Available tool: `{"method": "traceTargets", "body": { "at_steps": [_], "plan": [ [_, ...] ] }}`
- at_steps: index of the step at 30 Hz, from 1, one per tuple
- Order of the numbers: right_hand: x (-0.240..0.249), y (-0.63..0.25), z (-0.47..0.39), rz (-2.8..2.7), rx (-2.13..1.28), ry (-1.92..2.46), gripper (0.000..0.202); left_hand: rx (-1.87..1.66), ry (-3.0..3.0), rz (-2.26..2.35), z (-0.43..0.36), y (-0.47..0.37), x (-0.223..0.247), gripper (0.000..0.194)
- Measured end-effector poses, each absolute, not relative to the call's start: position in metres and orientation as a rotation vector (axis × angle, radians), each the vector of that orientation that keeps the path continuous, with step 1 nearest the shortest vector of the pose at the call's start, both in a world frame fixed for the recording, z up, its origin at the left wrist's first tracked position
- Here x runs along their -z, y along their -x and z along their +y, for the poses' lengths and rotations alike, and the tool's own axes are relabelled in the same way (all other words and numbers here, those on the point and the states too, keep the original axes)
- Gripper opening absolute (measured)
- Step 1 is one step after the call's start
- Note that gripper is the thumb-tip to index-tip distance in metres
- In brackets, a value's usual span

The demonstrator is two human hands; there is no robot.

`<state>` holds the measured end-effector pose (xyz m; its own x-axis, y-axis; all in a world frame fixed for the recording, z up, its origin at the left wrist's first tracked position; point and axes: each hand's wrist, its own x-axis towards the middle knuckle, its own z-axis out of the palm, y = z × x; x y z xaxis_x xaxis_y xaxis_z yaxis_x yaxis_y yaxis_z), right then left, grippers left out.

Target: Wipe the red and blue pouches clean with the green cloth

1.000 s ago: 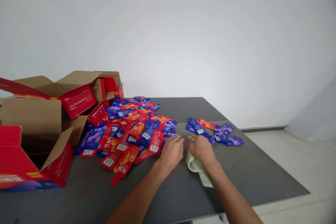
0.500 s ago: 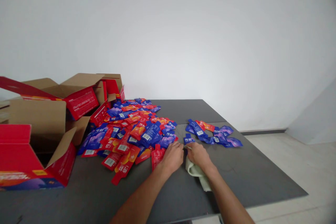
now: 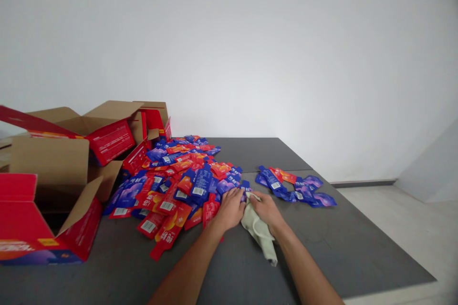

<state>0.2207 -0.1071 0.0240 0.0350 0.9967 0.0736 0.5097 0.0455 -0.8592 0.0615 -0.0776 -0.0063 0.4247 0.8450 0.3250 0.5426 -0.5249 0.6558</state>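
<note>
My right hand (image 3: pixel 265 209) is closed on a pale green cloth (image 3: pixel 258 231), whose loose end trails toward me over the dark table. Close beside it, my left hand (image 3: pixel 232 206) has its fingers bent over a blue sachet (image 3: pixel 245 186) at the right edge of a large heap. The fingertips are partly hidden, and the cloth's upper end meets this sachet. Just left of my left hand lies a red sachet (image 3: pixel 210 207). The heap mixes blue and red-orange sachets (image 3: pixel 168 205), many with white barcode labels.
A smaller group of sachets (image 3: pixel 300 188) lies to the right of my hands. Open red cardboard boxes (image 3: pixel 60 233) stand along the left, flaps spread, with more boxes (image 3: pixel 110 140) behind. The grey table (image 3: pixel 339 243) ends at the right above a pale floor, and a white wall rises behind.
Both hands have shifted slightly left with the cloth, which now lies more stretched out between them. The blue sachet by my fingers has moved left, against the heap.
</note>
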Motion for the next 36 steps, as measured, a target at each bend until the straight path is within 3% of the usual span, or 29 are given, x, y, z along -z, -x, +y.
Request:
{"method": "traceTargets", "body": {
  "at_steps": [3,6,9,18,22,36],
  "plan": [
    [-0.023,-0.212,-0.112,-1.281,-1.084,1.419,0.046,-1.074,-1.892,1.061,-0.073,-0.067,0.011,0.057],
    [-0.023,-0.203,-0.115,-1.204,-1.115,1.39,0.048,-1.197,-1.525,0.916,-0.069,-0.069,0.011,0.067],
    [-0.027,-0.199,-0.111,-1.293,-0.99,1.392,0.047,-1.241,-1.214,0.829,-0.07,-0.064,0.002,0.075],
    [-0.06,-0.164,-0.104,-1.835,-0.247,1.183,0.032,-1.235,-0.952,0.488,-0.084,-0.032,-0.041,0.065],
    [-0.055,-0.149,-0.104,-2.069,-0.174,1.124,0.041,-1.255,-0.929,0.476,-0.08,-0.022,-0.04,0.069],
    [-0.052,-0.164,-0.076,-1.819,0.017,1.186,0.038,-1.147,-0.986,0.514,-0.075,-0.016,-0.04,0.076]
  ]
}}
